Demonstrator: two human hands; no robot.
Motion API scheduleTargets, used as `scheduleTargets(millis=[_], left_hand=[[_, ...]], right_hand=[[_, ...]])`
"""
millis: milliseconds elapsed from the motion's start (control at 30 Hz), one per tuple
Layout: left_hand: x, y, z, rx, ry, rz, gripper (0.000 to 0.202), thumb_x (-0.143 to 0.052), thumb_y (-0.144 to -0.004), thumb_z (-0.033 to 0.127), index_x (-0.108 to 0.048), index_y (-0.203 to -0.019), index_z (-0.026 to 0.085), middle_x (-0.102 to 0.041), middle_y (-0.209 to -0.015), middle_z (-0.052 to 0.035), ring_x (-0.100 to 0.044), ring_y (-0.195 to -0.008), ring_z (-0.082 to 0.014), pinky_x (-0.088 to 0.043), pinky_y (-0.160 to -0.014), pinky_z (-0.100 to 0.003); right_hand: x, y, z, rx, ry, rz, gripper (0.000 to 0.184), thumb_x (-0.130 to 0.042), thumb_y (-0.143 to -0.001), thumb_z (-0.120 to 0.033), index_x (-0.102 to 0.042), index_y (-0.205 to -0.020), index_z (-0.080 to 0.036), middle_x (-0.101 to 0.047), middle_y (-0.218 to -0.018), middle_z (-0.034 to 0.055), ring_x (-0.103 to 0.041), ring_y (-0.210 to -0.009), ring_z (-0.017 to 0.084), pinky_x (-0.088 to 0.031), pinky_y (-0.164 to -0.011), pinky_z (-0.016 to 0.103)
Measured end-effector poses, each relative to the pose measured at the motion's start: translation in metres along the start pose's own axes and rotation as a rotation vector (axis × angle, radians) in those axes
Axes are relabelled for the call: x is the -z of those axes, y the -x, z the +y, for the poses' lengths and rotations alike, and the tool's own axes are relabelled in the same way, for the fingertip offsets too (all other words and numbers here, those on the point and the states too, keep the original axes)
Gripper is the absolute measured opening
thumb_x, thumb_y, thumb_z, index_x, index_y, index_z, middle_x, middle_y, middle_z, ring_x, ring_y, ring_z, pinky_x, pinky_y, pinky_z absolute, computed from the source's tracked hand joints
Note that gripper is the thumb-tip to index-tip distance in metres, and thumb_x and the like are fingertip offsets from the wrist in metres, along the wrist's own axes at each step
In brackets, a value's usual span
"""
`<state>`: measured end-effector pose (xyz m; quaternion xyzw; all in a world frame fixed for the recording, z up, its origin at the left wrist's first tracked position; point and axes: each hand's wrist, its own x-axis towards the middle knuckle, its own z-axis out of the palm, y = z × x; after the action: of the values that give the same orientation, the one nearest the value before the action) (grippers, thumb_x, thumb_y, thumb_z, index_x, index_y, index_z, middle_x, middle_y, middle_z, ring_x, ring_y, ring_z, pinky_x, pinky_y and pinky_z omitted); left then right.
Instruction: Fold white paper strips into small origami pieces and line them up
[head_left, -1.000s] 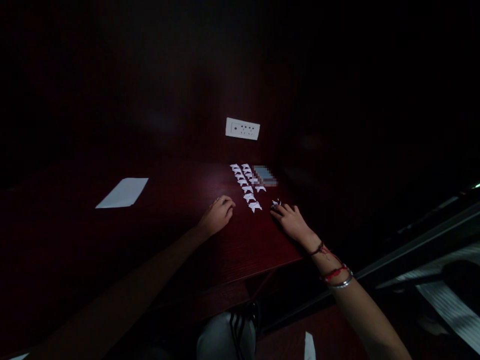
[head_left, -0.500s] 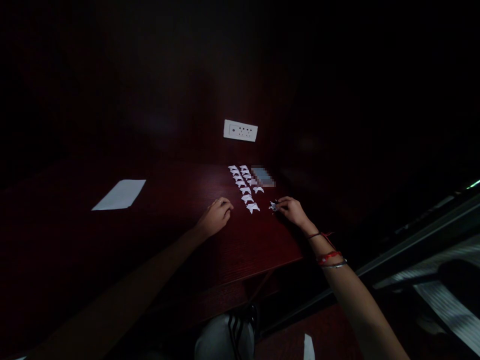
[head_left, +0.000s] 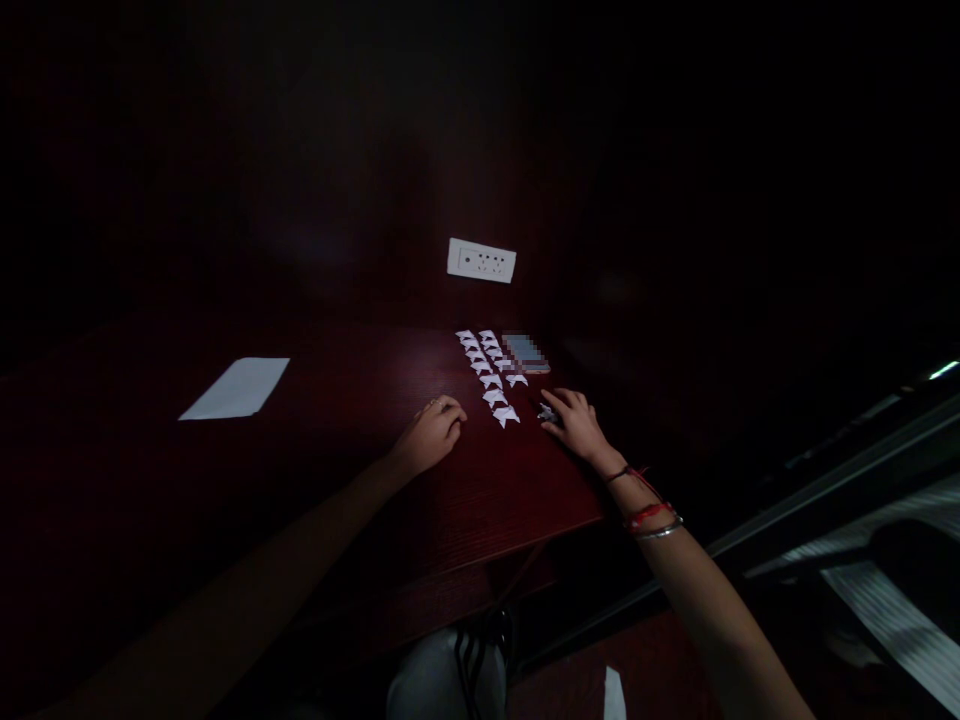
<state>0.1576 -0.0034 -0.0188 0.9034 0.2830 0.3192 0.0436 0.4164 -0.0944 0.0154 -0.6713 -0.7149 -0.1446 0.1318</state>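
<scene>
Two rows of several small white folded paper pieces (head_left: pixel 487 372) lie on a dark red wooden table (head_left: pixel 480 500). My left hand (head_left: pixel 431 433) rests on the table just left of the nearest pieces, its fingers curled in. My right hand (head_left: pixel 576 420) lies to the right of the rows, fingers pressed down over a small folded paper piece (head_left: pixel 547 411) that is mostly covered. Red thread bands and a metal bangle sit on my right wrist (head_left: pixel 649 510).
A white sheet of paper (head_left: pixel 236 388) lies at the table's left. A white wall socket (head_left: pixel 481 260) is behind the table. A blurred flat object (head_left: pixel 525 352) lies beside the rows. The table's right edge is close to my right hand. The room is very dark.
My right hand lifted and pinched the small paper piece half a second ago, then came back down flat over it. My left hand has stayed put.
</scene>
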Motion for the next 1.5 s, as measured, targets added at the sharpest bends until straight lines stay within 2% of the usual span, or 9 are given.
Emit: scheduleTargets(millis=[267,467,567,800,933,1000,1100,1267,1500], left_hand=[[-0.003,-0.001,-0.004,-0.007,0.000,-0.004,0.015,-0.039,-0.074,0.016,-0.051,-0.083,0.019,-0.044,-0.093,-0.0026,-0.045,-0.086,-0.0166,-0.035,-0.081,-0.032],[-0.004,-0.001,-0.004,-0.014,-0.001,0.004,0.016,-0.038,-0.075,0.015,-0.051,-0.083,0.019,-0.044,-0.093,-0.0026,-0.045,-0.086,-0.0165,-0.035,-0.081,-0.032],[-0.003,0.000,-0.003,-0.014,0.012,0.007,0.016,-0.038,-0.074,0.015,-0.051,-0.083,0.018,-0.044,-0.093,-0.0028,-0.045,-0.086,-0.0165,-0.035,-0.081,-0.031],[0.004,0.006,-0.006,-0.009,0.039,0.031,0.017,-0.038,-0.074,0.015,-0.052,-0.083,0.018,-0.044,-0.094,-0.0032,-0.044,-0.089,-0.0162,-0.033,-0.084,-0.029],[0.012,0.008,-0.021,0.047,-0.022,0.033,0.018,-0.038,-0.074,0.016,-0.052,-0.084,0.018,-0.044,-0.095,-0.0029,-0.044,-0.090,-0.0163,-0.032,-0.085,-0.029],[0.021,0.009,-0.034,0.112,-0.086,0.051,0.018,-0.038,-0.073,0.017,-0.052,-0.084,0.018,-0.044,-0.095,-0.0029,-0.044,-0.089,-0.0167,-0.033,-0.085,-0.030],[0.040,0.018,-0.058,0.152,-0.131,0.070,0.018,-0.038,-0.073,0.018,-0.053,-0.084,0.017,-0.044,-0.094,-0.0043,-0.044,-0.089,-0.0186,-0.034,-0.083,-0.033],[0.067,0.043,-0.086,0.156,-0.286,0.059,0.019,-0.037,-0.075,0.019,-0.053,-0.085,0.018,-0.044,-0.097,-0.0052,-0.043,-0.089,-0.0202,-0.035,-0.081,-0.034],[0.062,0.041,-0.075,0.064,-0.247,0.047,0.019,-0.036,-0.076,0.017,-0.052,-0.086,0.018,-0.044,-0.099,-0.0048,-0.043,-0.091,-0.0192,-0.035,-0.081,-0.033]], right_hand=[[0.011,0.001,0.010,-0.075,-0.020,0.107,0.053,-0.040,-0.076,-0.037,-0.023,-0.125,-0.026,-0.034,-0.119,0.0078,-0.029,-0.107,0.023,-0.035,-0.080,0.038],[0.020,0.018,0.022,-0.098,0.045,-0.164,0.078,-0.053,-0.062,-0.050,-0.013,-0.126,-0.032,-0.026,-0.126,0.0065,-0.025,-0.108,0.030,-0.034,-0.076,0.048],[0.012,0.016,0.022,-0.169,0.100,-0.231,0.072,-0.049,-0.065,-0.051,-0.014,-0.125,-0.032,-0.027,-0.125,0.0082,-0.025,-0.108,0.031,-0.032,-0.075,0.052],[0.003,-0.013,0.007,-0.201,0.019,-0.027,0.058,-0.036,-0.074,-0.049,-0.020,-0.124,-0.025,-0.032,-0.121,0.0104,-0.028,-0.106,0.027,-0.034,-0.076,0.045],[0.007,-0.026,-0.006,-0.169,-0.101,0.178,0.038,-0.035,-0.078,-0.043,-0.044,-0.106,-0.019,-0.042,-0.109,0.0092,-0.036,-0.098,0.021,-0.036,-0.076,0.036],[0.006,-0.032,-0.016,-0.155,-0.137,0.198,0.029,-0.036,-0.078,-0.039,-0.053,-0.090,-0.018,-0.045,-0.102,0.0084,-0.039,-0.093,0.019,-0.035,-0.076,0.033],[0.002,-0.040,-0.033,-0.095,-0.159,0.122,0.022,-0.042,-0.077,-0.033,-0.057,-0.079,-0.018,-0.046,-0.098,0.0072,-0.040,-0.092,0.019,-0.034,-0.075,0.032],[-0.005,-0.056,-0.052,-0.018,-0.143,-0.040,0.019,-0.041,-0.078,-0.028,-0.058,-0.082,-0.021,-0.049,-0.098,0.0055,-0.040,-0.095,0.019,-0.033,-0.073,0.032],[-0.005,-0.066,-0.043,0.189,-0.236,-0.228,0.028,-0.045,-0.075,-0.034,-0.055,-0.098,-0.023,-0.047,-0.104,0.0056,-0.040,-0.099,0.018,-0.031,-0.082,0.032]])
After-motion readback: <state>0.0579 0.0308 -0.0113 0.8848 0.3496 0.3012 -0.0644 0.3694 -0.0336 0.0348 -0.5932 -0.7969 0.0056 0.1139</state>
